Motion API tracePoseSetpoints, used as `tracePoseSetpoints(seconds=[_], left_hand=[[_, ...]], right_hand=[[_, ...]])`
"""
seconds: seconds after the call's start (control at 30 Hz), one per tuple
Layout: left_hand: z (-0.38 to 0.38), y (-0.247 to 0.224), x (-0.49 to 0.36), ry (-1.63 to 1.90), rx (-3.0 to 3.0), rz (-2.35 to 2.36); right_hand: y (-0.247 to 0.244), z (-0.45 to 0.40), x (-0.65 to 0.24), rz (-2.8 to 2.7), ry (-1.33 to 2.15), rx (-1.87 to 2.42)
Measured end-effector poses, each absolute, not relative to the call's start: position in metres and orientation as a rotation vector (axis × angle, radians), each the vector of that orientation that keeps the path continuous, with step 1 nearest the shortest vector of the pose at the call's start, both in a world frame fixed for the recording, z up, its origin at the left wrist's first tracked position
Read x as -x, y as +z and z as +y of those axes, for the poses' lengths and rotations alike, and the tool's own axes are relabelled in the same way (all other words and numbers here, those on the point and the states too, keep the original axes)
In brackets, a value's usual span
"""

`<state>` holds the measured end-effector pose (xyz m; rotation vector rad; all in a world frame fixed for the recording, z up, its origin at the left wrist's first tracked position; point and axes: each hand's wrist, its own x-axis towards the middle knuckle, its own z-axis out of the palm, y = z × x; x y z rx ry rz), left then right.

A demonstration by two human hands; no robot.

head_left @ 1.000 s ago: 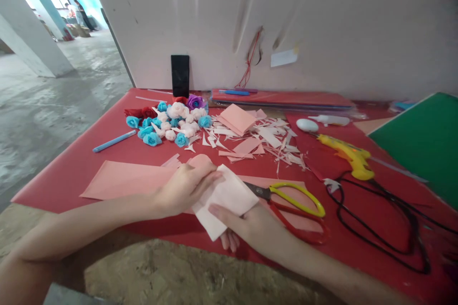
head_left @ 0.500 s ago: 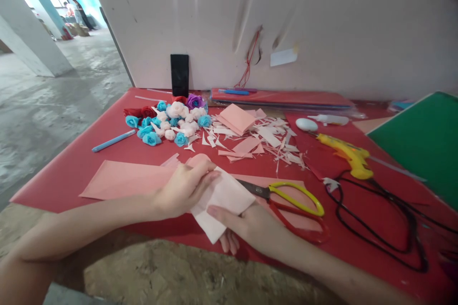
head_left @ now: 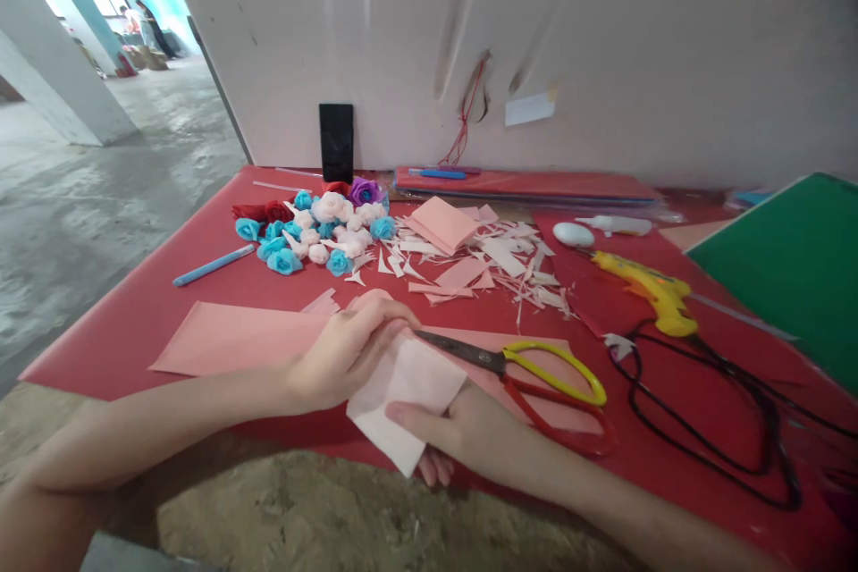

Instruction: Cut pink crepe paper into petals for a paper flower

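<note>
A pale pink, square-looking piece of crepe paper is held between both hands above the table's near edge. My left hand is closed on its upper left side, fingers curled over the edge. On the lower right, my right hand pinches it, thumb on top and fingers underneath. Just beyond the hands lie scissors with one yellow and one red handle, resting on a long pink paper strip. Part of that strip is hidden by my hands.
Paper roses in blue, red, white and purple cluster at the back left, near a phone and a blue pen. Paper scraps lie mid-table. A yellow glue gun with a black cord and a green board are right.
The paper has shifted down and slightly left, and its upper edge is folded in under my left fingers. My right hand has dropped a little with it.
</note>
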<state>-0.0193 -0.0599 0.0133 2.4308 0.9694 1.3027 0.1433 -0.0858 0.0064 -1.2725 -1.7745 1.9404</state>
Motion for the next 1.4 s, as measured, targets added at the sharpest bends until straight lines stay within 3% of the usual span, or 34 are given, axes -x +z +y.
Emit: tracePoseSetpoints(seconds=[0.27,0.53,0.83,1.17,1.4], left_hand=[[-0.055,0.009,0.023,1.328,-2.367,0.945],[-0.044,0.014,0.025,1.261,-1.842,1.005],[-0.052,0.026,0.018,0.753,-1.721,1.015],[-0.051,0.018,0.023,1.022,-2.018,1.209],[-0.054,0.02,0.022,1.065,-2.032,1.158]], right_hand=[[0.009,-0.082,-0.145,-1.795,1.886,1.307],[0.041,-0.051,-0.17,-1.937,1.156,1.305],[0.028,-0.056,-0.171,-2.238,1.379,1.336],[0.033,-0.058,-0.169,-1.977,1.547,1.145],[0.044,-0.061,-0.172,-2.136,1.395,1.214]])
